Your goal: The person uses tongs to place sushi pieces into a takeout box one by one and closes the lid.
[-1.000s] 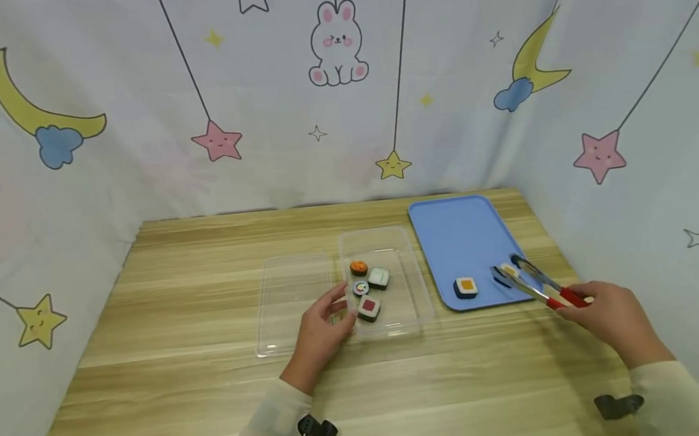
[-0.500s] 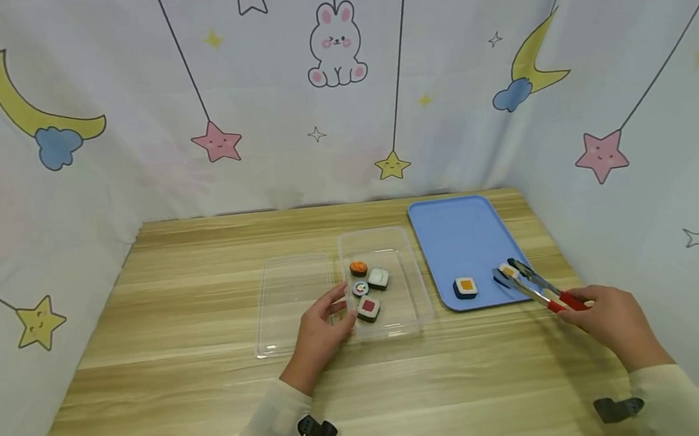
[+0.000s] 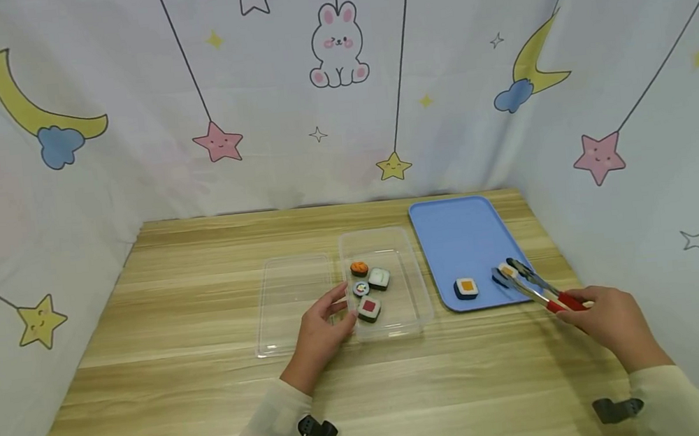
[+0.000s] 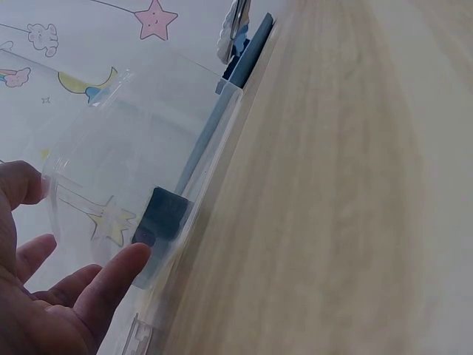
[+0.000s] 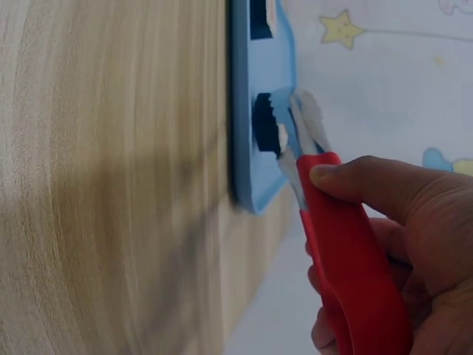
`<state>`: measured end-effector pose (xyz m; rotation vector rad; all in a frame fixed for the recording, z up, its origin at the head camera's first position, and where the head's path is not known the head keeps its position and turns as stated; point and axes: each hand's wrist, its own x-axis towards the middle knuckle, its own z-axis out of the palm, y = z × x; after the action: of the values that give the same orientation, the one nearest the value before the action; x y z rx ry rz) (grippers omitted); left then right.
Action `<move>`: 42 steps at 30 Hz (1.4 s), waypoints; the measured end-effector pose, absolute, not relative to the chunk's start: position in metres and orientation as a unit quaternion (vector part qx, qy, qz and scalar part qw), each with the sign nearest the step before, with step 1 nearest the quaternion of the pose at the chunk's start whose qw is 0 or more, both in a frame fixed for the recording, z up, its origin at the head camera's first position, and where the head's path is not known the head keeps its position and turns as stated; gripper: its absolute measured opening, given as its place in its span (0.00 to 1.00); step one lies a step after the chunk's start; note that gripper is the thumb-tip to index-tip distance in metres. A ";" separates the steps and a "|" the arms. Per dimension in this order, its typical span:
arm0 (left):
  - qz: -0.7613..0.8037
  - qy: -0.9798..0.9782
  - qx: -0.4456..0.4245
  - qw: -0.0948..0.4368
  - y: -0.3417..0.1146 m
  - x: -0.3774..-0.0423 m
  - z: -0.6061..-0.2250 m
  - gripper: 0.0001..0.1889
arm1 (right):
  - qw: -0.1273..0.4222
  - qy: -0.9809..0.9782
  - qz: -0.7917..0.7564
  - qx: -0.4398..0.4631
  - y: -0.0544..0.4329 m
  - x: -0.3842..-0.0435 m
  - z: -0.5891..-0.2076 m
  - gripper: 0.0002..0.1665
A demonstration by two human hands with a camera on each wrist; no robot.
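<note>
My right hand (image 3: 612, 319) grips red-handled metal tongs (image 5: 347, 244), thumb along the handle. The tongs' tips stand on either side of a toy sushi piece (image 3: 508, 271) with a yellow-orange centre, at the near right corner of the blue tray (image 3: 461, 228). A similar sushi piece (image 3: 466, 288) sits to its left on the tray. My left hand (image 3: 322, 329) rests its extended fingers and thumb against the left wall of a clear plastic box (image 3: 415, 275). Inside it lie several sushi pieces, among them a red-centred one (image 3: 369, 308) and an orange-topped one (image 3: 359, 268).
A clear plastic lid (image 3: 294, 300) lies flat on the wooden table (image 3: 215, 399), left of the box and partly behind my left hand. A patterned curtain (image 3: 288, 168) rises behind the table and along both sides.
The tongs' arms have drawn closer together around the sushi piece at the tray's corner, with only a slight shift of my right hand. My left hand and the box stay put.
</note>
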<state>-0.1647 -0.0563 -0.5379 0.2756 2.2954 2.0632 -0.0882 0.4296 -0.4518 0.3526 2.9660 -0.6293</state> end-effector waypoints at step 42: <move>0.664 0.742 0.087 0.034 -0.057 -0.165 -0.538 0.30 | -0.005 0.970 -0.244 0.020 0.363 -0.141 -0.407 0.33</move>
<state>-0.1647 -0.0572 -0.5384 0.2669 2.2822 2.0405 -0.1407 0.3629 -0.4065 0.0624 3.0558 -0.7675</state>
